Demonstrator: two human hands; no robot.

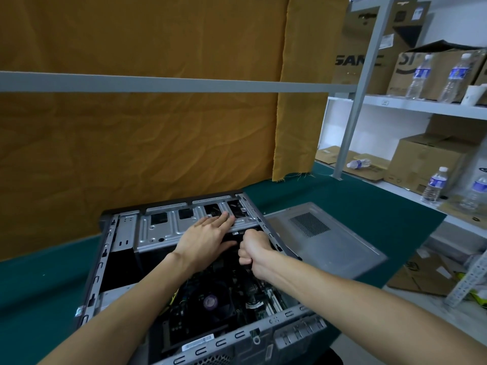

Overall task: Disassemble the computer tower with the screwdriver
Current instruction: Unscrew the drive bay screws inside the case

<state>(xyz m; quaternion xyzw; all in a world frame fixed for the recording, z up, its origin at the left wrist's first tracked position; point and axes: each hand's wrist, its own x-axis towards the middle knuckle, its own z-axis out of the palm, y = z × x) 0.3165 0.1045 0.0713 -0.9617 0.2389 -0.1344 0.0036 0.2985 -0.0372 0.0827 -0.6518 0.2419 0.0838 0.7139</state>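
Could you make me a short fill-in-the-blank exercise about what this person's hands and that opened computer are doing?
1. The open grey metal computer tower lies on a ____ table covering.
2. The left hand rests flat, fingers straight, on the silver metal ____ bay.
3. The right hand is curled into a ____ around a dark handle, mostly hidden.
4. The detached grey side panel with a mesh vent lies to the tower's ____.

Missing words: green; drive; fist; right

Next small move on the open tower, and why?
Probably keep turning the screw. The right hand is fisted round a dark screwdriver handle beside the silver metal drive cage, and the left hand lies flat on that cage, bracing it. The tip is hidden.
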